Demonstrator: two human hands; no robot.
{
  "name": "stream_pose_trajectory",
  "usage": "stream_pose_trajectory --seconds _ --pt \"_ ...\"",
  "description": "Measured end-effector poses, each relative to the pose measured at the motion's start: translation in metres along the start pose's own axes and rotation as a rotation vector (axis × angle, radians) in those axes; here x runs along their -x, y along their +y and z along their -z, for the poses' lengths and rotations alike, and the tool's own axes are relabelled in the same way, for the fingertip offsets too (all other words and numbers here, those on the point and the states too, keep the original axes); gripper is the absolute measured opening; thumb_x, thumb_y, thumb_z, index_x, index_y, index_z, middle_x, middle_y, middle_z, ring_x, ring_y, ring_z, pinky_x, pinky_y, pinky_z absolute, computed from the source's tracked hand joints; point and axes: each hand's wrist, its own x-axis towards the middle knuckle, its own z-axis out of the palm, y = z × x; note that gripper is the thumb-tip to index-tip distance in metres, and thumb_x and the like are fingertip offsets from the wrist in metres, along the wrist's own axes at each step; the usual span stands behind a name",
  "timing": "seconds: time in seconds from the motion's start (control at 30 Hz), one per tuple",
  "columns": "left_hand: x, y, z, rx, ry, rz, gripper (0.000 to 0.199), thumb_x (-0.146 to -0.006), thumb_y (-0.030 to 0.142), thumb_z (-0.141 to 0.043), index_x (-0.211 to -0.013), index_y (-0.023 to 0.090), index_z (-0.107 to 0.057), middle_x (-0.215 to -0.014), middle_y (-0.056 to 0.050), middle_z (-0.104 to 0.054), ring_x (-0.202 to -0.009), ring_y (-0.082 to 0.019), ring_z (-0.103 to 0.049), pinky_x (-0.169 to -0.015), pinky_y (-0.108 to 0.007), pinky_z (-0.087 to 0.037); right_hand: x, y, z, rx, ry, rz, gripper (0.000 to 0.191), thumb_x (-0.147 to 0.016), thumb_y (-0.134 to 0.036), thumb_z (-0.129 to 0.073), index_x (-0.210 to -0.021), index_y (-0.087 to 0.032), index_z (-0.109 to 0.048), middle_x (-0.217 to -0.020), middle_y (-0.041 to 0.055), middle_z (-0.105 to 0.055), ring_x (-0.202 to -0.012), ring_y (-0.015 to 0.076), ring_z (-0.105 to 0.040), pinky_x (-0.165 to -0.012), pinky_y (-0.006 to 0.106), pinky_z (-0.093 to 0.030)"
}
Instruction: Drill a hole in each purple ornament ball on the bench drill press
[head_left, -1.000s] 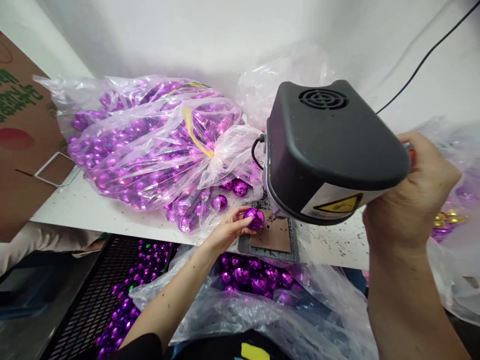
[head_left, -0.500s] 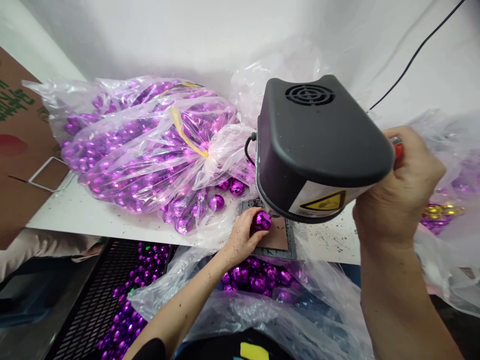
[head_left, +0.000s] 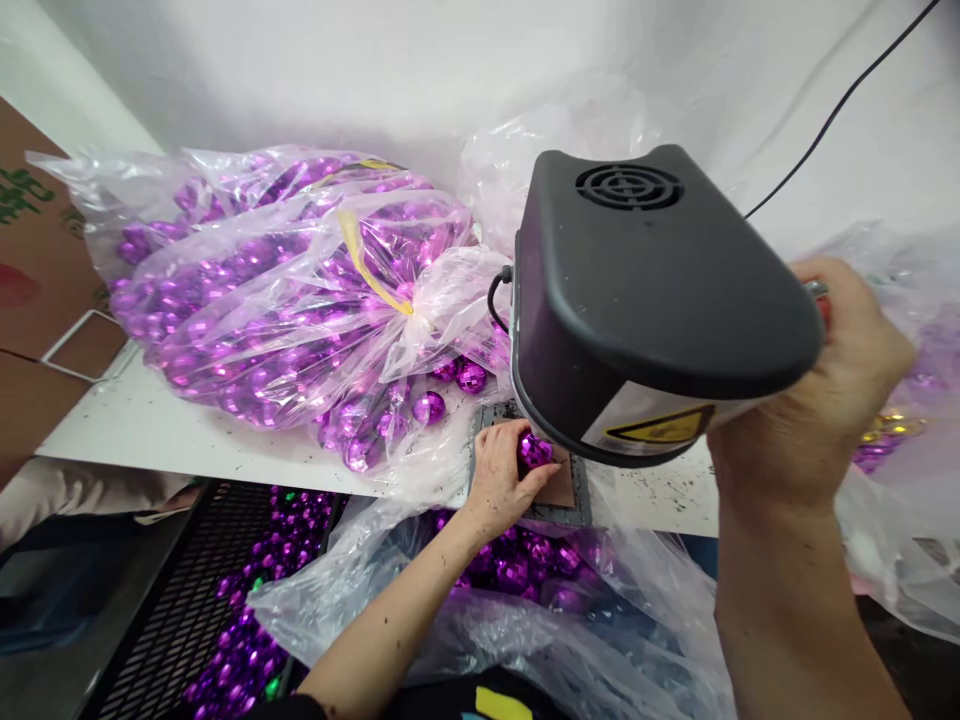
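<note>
Between the thumb and fingers of my left hand point(head_left: 504, 474) is a shiny purple faceted ball point(head_left: 535, 450), held over a brown square piece point(head_left: 559, 487) on a dark grey mat point(head_left: 582, 508). My right hand point(head_left: 832, 380) is wrapped round the handle of a bulky black device point(head_left: 660, 290) with a round vent on top and a yellow warning label on its side. The device's lower edge is just above and to the right of the ball, and its underside is hidden.
Left on the white table point(head_left: 97, 430) lies a tied clear bag of purple balls point(head_left: 247, 290), with loose balls beside it. An open plastic bag of balls point(head_left: 517, 570) hangs at the front edge. A black crate point(head_left: 172, 600) stands lower left, a cardboard box point(head_left: 37, 270) far left.
My left hand and its ball have moved slightly right and down. The device's right end and my right hand have shifted a little right. The view has shifted slightly.
</note>
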Motion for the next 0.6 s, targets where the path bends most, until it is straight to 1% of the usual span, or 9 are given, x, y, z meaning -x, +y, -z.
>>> stream_pose_trajectory --seconds 0.13,0.2,0.33,0.4,0.5,0.6 --pt "0.001 0.002 0.001 -0.022 -0.061 -0.01 0.036 -0.094 0.037 -0.064 -0.127 0.023 -0.062 -0.125 -0.011 -0.067 -0.125 -0.031 -0.057 -0.12 -0.06 -0.03 0.0 0.003 0.002 0.013 -0.02 0.012 0.034 -0.091 -0.043 -0.061 -0.079 -0.011 -0.061 -0.067 -0.0035 -0.044 -0.067 0.0001 -0.042 -0.06 0.014 -0.032" --pt "0.002 0.002 0.001 -0.021 -0.07 -0.013 0.035 -0.095 0.036 -0.062 -0.127 0.024 -0.062 -0.125 -0.011 -0.067 -0.125 -0.03 -0.057 -0.122 -0.061 -0.027 0.003 0.004 0.003 0.025 -0.022 0.029 0.031 -0.091 -0.042 -0.062 -0.082 -0.012 -0.062 -0.068 -0.0034 -0.046 -0.068 0.0 -0.043 -0.061 0.014 -0.033" --pt "0.003 0.001 0.002 -0.019 -0.072 -0.017 0.035 -0.094 0.036 -0.061 -0.127 0.024 -0.061 -0.125 -0.011 -0.066 -0.125 -0.03 -0.057 -0.124 -0.062 -0.022 0.02 0.001 0.014 0.114 0.035 0.165 0.028 -0.094 -0.04 -0.058 -0.085 -0.015 -0.064 -0.069 -0.0033 -0.052 -0.063 -0.0007 -0.043 -0.059 0.016 -0.033" --pt "0.003 0.002 0.003 -0.026 -0.075 -0.016 0.037 -0.094 0.037 -0.061 -0.129 0.024 -0.06 -0.126 -0.011 -0.066 -0.126 -0.03 -0.056 -0.125 -0.062 -0.019 0.034 0.0 0.023 0.166 0.042 0.216 0.022 -0.093 -0.036 -0.059 -0.087 -0.016 -0.065 -0.074 -0.0018 -0.059 -0.064 0.0013 -0.047 -0.059 0.019 -0.037" --pt "0.002 0.005 0.006 -0.054 -0.098 0.0 0.041 -0.095 0.038 -0.059 -0.133 0.024 -0.057 -0.126 -0.011 -0.065 -0.128 -0.03 -0.055 -0.127 -0.063 -0.012 0.056 0.002 0.038 0.194 -0.018 0.251 0.016 -0.088 -0.032 -0.063 -0.089 -0.016 -0.066 -0.08 0.0014 -0.065 -0.065 0.0062 -0.052 -0.061 0.025 -0.042" --pt "0.002 0.007 0.007 -0.077 -0.123 0.003 0.042 -0.095 0.038 -0.059 -0.133 0.022 -0.054 -0.126 -0.012 -0.065 -0.127 -0.031 -0.056 -0.126 -0.064 -0.007 0.073 0.01 0.048 0.166 -0.111 0.256 0.013 -0.081 -0.026 -0.068 -0.087 -0.016 -0.064 -0.078 0.0023 -0.064 -0.064 0.0097 -0.055 -0.058 0.028 -0.041"
